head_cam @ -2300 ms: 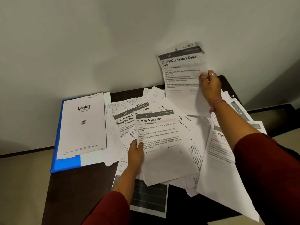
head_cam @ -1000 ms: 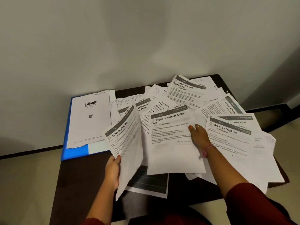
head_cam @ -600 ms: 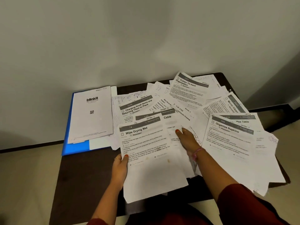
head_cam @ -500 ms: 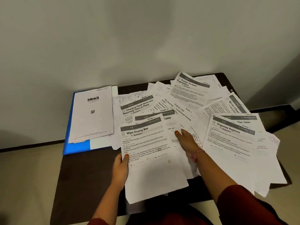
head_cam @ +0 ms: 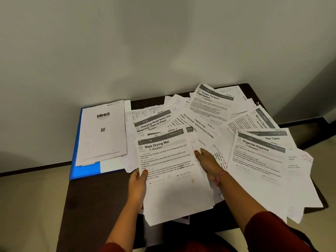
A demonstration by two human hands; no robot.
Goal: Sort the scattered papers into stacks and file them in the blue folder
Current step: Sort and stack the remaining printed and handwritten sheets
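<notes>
A thin stack of papers topped by the "Wipe Drying Mat" sheet [head_cam: 172,179] is in front of me at the table's near edge. My left hand [head_cam: 137,186] grips its left edge, thumb on top. My right hand [head_cam: 209,163] lies against the stack's right edge, fingers together along it. The blue folder [head_cam: 85,171] lies flat at the table's back left with a stack of sheets topped by a "blinkit" page [head_cam: 102,133] on it. Several scattered papers [head_cam: 209,113] cover the middle and right of the table.
The dark table [head_cam: 94,200] shows bare wood at the front left. An "Organize Napkins" sheet [head_cam: 258,160] and other pages overhang the right edge. A white wall stands directly behind the table. Pale floor lies on both sides.
The "Organize Network Cable Coils" sheet, held up by my right hand, came down and went under the "Wipe Drying Mat" sheet. My right hand has moved to the stack's right edge.
</notes>
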